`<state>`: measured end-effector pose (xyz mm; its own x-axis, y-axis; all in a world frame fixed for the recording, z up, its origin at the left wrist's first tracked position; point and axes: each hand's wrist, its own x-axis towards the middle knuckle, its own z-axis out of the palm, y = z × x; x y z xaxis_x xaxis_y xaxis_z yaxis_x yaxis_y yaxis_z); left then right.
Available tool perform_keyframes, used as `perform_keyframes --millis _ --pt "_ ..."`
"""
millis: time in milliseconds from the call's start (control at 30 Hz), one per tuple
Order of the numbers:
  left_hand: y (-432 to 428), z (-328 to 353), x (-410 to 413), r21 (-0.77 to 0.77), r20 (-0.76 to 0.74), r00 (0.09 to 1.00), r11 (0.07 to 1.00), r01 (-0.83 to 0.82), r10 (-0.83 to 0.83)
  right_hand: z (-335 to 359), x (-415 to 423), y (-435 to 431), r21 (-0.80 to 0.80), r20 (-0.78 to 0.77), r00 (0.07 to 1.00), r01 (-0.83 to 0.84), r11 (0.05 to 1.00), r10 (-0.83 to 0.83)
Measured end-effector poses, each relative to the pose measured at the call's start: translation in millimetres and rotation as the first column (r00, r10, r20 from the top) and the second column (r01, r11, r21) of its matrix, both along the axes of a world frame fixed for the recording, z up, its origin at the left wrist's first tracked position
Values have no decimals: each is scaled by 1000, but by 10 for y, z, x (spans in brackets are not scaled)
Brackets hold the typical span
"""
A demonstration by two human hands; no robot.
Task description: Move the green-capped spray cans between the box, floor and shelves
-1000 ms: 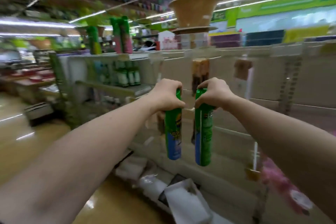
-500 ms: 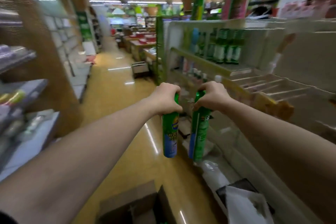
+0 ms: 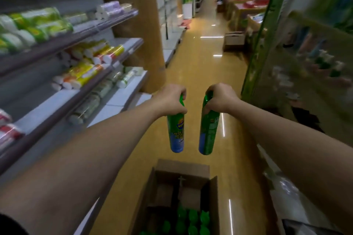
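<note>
Setting: shop aisle with a glossy yellow floor (image 3: 202, 74), running away ahead between two runs of shelving.
Left hand: left hand (image 3: 170, 101) is out front, fingers (image 3: 182, 109) curled tight round the cap end of a green and blue spray can (image 3: 175, 135).
Right hand: right hand (image 3: 221, 99) mirrors it, fingers wrapped round the top of a second spray can (image 3: 208, 135), mostly green.
Long axis: both cans hang near upright, caps up in the fists, bases pointing down, the pair side by side with a clear gap between them.
Key relation: straight below the two bases sits an open cardboard box (image 3: 214, 202) on the floor, nearer the person than the hands; neither hand looks plainly closer to it.
Inside the box: green caps (image 3: 193, 217) of more cans packed at the near end, the far end bare cardboard with a divider showing.
Left side: shelves (image 3: 114, 57) stacked with wrapped rolls in green, yellow and white, well apart from the left forearm.
Right side: green-edged shelf end (image 3: 267, 30), blurred goods beyond it.
In the way: nothing between cans and box but the raised flaps; another carton (image 3: 234, 41) stands far down the aisle.
</note>
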<state>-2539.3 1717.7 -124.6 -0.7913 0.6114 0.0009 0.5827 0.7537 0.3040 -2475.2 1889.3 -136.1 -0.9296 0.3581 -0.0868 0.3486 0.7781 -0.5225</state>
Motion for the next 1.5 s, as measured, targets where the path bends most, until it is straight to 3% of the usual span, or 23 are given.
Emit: perform_keyframes --millis 333,600,900,1167,1500 --pt "-684 -1411 -898 -169 211 975 985 -27 63 -1377 -897 -805 -75 227 962 -137 988 150" --pt "-1247 -3368 -1188 -293 453 889 953 77 67 -3367 -1118 -1385 -165 491 863 -46 985 123" --pt "-1812 -5234 -750 -347 602 788 930 119 124 -5002 -727 -1810 -197 552 834 122 973 7" --pt "-2165 -6296 -466 -348 650 747 928 129 141 -5912 -517 -2270 -217 587 798 -11 976 140" --pt "-2329 -7054 -147 -342 679 731 910 233 68 -6764 -269 -2687 -233 669 673 -211 949 314"
